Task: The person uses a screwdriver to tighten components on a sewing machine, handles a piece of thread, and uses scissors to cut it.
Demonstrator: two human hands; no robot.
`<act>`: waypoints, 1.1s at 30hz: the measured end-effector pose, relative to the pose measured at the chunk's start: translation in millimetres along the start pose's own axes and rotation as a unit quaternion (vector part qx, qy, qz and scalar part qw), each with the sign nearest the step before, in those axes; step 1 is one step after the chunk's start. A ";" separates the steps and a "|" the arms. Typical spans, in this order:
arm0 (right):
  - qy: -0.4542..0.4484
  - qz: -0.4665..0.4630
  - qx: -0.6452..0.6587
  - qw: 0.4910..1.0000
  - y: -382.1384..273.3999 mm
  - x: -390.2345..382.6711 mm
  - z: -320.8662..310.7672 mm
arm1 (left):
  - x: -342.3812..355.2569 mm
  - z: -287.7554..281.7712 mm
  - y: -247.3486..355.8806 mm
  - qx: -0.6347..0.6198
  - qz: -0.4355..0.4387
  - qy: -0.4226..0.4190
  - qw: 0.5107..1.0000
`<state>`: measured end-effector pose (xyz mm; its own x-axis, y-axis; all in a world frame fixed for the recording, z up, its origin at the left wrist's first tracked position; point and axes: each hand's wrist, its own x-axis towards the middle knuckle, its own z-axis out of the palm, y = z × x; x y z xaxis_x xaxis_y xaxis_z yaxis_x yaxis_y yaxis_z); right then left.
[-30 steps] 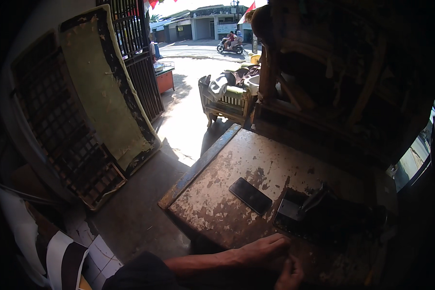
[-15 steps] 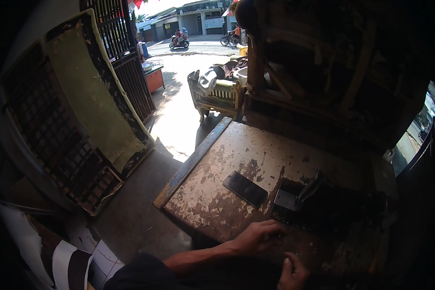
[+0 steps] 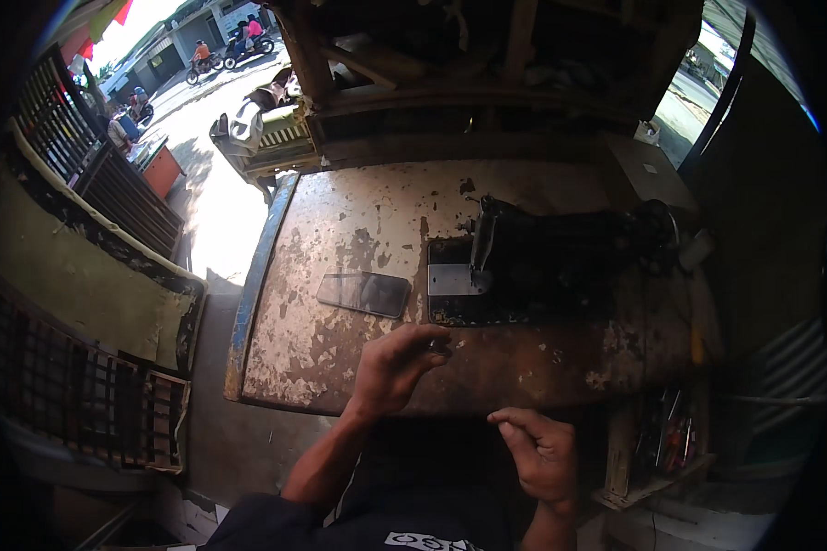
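Note:
My left hand (image 3: pixel 397 365) is raised over the front edge of a worn wooden table (image 3: pixel 289 354), its fingers curled together. A tiny dark thing shows at its fingertips, too small to name. Lower and to the right, my right hand (image 3: pixel 540 452) is in front of the table edge, thumb and forefinger pinched; whatever they may hold is too fine to see. Just beyond my left hand, a black sewing machine (image 3: pixel 560 253) with a shiny metal plate (image 3: pixel 459 279) stands on the table. A dark smartphone (image 3: pixel 364 294) lies flat to its left.
Below the table's right side, an open wooden compartment (image 3: pixel 618 459) holds several slim tools (image 3: pixel 678 436). A dark wooden frame (image 3: pixel 413 101) rises behind the table. At left stand a worn green panel (image 3: pixel 83 266) and a barred gate (image 3: pixel 110 174). Motorcycles pass on the sunlit road.
The view has swung right, bringing the sewing machine and the compartment into clearer sight. More of my right hand and forearm shows. Both hands stay near the table's front edge, fingers still curled.

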<state>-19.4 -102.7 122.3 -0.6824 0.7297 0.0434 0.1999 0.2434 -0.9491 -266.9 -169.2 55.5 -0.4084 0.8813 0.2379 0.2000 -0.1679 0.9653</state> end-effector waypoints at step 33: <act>0.373 0.370 -0.451 0.722 246.6 -122.3 -269.1 | -9.2 35.2 81.4 -0.249 0.083 0.001 0.965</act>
<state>302.5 40.0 -33.1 0.3468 0.9320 0.1050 0.9213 -0.3175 -0.2246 -215.5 -175.4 128.2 -0.4101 0.8232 0.3927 -0.1896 -0.4981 0.8461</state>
